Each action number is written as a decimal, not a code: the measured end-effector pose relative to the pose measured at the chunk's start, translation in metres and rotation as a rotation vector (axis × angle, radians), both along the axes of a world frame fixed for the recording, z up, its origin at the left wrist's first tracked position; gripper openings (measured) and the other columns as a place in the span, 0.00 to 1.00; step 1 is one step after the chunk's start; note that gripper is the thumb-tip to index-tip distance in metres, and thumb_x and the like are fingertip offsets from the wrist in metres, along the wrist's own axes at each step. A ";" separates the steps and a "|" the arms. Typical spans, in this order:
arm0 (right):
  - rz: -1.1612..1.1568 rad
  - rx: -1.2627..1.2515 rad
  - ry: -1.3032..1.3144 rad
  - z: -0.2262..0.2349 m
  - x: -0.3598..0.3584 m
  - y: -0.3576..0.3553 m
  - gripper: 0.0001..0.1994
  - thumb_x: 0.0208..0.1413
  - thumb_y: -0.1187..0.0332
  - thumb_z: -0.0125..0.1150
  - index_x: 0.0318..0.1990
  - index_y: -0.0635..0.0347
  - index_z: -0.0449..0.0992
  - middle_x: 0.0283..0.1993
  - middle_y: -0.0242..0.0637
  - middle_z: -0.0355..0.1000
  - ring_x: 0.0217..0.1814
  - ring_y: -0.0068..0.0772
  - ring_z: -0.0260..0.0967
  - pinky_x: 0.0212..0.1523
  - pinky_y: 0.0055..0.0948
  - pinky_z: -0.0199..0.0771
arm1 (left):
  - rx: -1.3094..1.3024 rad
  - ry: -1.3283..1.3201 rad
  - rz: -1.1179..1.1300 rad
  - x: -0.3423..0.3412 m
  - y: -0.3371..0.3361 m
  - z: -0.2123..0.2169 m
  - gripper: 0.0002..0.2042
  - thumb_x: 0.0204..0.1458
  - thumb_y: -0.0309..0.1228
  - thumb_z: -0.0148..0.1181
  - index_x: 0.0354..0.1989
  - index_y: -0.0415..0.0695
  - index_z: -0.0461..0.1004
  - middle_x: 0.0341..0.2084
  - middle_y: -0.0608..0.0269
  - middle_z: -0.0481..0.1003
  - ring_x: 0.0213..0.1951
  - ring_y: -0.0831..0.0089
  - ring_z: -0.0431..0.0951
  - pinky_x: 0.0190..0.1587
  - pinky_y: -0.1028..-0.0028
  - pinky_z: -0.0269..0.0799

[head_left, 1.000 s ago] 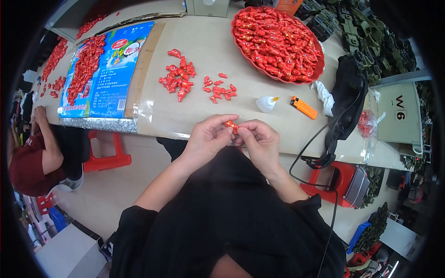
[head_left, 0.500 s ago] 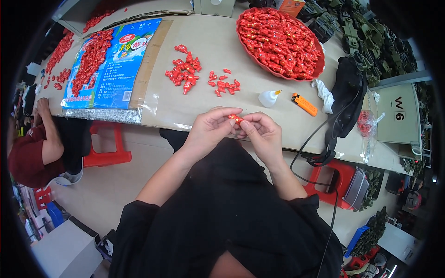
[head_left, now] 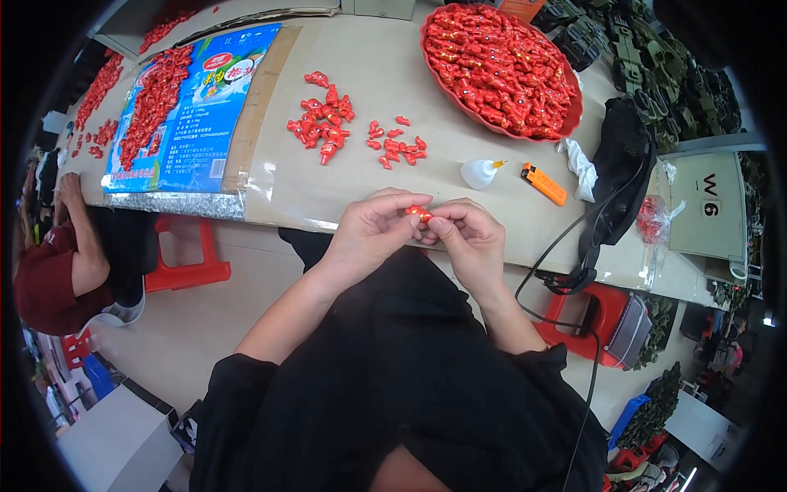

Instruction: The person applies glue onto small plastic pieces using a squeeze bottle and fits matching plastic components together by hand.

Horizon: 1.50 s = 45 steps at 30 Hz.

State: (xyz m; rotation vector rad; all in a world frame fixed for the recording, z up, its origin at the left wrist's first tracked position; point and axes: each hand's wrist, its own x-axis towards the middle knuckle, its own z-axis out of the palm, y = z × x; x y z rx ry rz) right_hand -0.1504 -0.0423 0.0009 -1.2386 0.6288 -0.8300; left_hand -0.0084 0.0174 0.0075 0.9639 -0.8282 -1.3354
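One Little Red Piece Held in Both Hands

A small red piece [head_left: 418, 214] was pinched at the near table edge [head_left: 287, 215] by the left hand [head_left: 373, 230] and the right hand [head_left: 465, 238], fingers closed on it. Two small red heaps [head_left: 324, 121] [head_left: 396, 146] were seen farther off, likely done. The far red tray [head_left: 574, 115] was piled full, so much seemed left.

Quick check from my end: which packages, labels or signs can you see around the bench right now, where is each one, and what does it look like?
Flattened bag: far left of the table, blue printed rectangle with a silver lower edge, red pieces heaped on it.
Sign: right edge, pale square card with dark characters.
Small clear bag: beside the sign, red contents.
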 end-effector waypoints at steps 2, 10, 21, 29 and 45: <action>-0.003 -0.013 0.012 0.000 0.000 0.000 0.03 0.49 0.81 0.51 0.31 0.69 0.70 0.32 0.36 0.65 0.29 0.22 0.68 0.31 0.19 0.72 | 0.006 0.007 -0.001 0.000 0.000 0.001 0.12 0.50 0.18 0.45 0.44 0.33 0.67 0.37 0.61 0.65 0.37 0.75 0.71 0.42 0.78 0.70; -0.013 0.021 0.011 0.002 0.001 0.000 0.04 0.50 0.80 0.50 0.33 0.69 0.70 0.30 0.36 0.67 0.28 0.21 0.67 0.30 0.18 0.71 | 0.034 -0.028 -0.022 0.002 -0.001 0.003 0.12 0.52 0.20 0.45 0.45 0.33 0.66 0.35 0.61 0.66 0.35 0.76 0.72 0.41 0.78 0.70; 0.035 0.191 -0.059 0.002 -0.003 -0.005 0.07 0.52 0.73 0.50 0.35 0.69 0.69 0.28 0.37 0.70 0.23 0.18 0.65 0.25 0.17 0.70 | 0.182 -0.005 -0.049 -0.001 -0.004 0.004 0.15 0.56 0.33 0.40 0.43 0.35 0.66 0.21 0.64 0.69 0.22 0.81 0.67 0.25 0.83 0.64; 0.015 0.193 -0.059 0.003 -0.002 -0.002 0.07 0.53 0.72 0.50 0.35 0.69 0.69 0.26 0.36 0.70 0.22 0.17 0.65 0.24 0.16 0.69 | 0.165 0.041 -0.043 0.001 -0.004 0.001 0.12 0.54 0.29 0.45 0.42 0.34 0.67 0.26 0.66 0.70 0.24 0.84 0.67 0.25 0.84 0.65; 0.007 0.123 -0.005 -0.001 -0.001 -0.001 0.05 0.52 0.74 0.51 0.33 0.67 0.70 0.27 0.34 0.69 0.25 0.17 0.66 0.27 0.16 0.70 | 0.180 -0.029 -0.026 0.002 -0.004 -0.001 0.11 0.50 0.22 0.47 0.42 0.34 0.68 0.25 0.64 0.71 0.25 0.83 0.69 0.27 0.84 0.65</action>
